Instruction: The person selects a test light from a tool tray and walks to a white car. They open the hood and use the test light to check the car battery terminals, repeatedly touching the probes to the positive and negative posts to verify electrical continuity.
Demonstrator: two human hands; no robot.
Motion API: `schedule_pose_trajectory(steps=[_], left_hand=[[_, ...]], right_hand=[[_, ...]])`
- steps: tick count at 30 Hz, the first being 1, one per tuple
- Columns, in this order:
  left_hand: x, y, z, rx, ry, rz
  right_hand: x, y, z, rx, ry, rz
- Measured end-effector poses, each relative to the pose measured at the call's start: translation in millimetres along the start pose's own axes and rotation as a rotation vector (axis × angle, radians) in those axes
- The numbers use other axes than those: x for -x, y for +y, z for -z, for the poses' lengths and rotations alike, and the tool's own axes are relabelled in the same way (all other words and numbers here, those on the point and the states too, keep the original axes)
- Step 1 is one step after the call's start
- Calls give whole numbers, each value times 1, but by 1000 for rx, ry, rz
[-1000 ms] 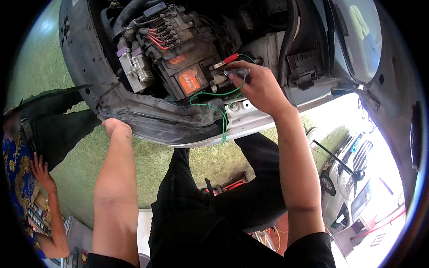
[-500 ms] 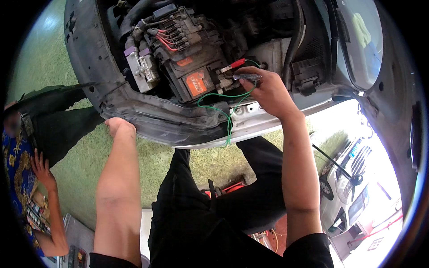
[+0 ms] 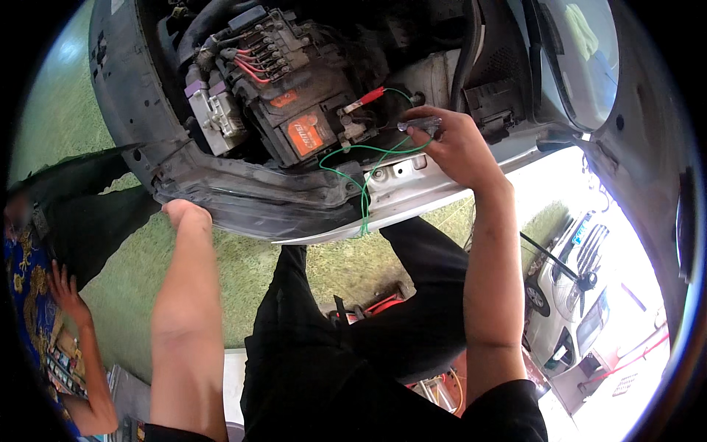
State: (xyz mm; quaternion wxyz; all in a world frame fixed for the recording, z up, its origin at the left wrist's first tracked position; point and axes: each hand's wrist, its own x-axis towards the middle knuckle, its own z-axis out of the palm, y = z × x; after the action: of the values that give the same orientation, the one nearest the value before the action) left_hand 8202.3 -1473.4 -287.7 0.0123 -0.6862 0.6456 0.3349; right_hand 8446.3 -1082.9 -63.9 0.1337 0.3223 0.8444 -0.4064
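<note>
My right hand (image 3: 460,147) pinches a circuit test light (image 3: 423,125) with a clear handle, held just right of the battery terminal (image 3: 355,127) and apart from it. A thin green wire (image 3: 340,149) loops below the hand and over the car's front edge. The wire's red-sleeved clip (image 3: 365,99) sits at the terminal of the dark battery (image 3: 289,140), which has an orange label. On the left, my left hand (image 3: 187,212) rests at the edge of the dark front panel (image 3: 254,195); its fingers are hidden there.
Red wires (image 3: 252,69) run to a fuse block atop the battery. Left of it is a silver-grey module (image 3: 217,114). At the far left stands another person (image 3: 70,295) in a blue patterned top. Red equipment (image 3: 383,303) lies on the floor by my legs; a white car (image 3: 567,302) is at right.
My right hand has drawn the test light a little to the right, away from the battery terminal. My left hand stays at the panel edge. The whole view has shifted slightly.
</note>
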Motion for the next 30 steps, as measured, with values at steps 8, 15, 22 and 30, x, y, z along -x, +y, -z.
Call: schedule_pose_trajectory(steps=[8,15,22,30], left_hand=[[21,-2,14,78,-143,-43],[15,-3,11,160,-253,-26],[14,-1,8,77,-157,-42],[-4,-3,0,90,-138,-19]], right_hand=[[4,5,5,28,-76,-29],[5,16,1,33,-44,14],[3,13,-2,14,-57,0],[-3,36,-4,-97,-41,-16]])
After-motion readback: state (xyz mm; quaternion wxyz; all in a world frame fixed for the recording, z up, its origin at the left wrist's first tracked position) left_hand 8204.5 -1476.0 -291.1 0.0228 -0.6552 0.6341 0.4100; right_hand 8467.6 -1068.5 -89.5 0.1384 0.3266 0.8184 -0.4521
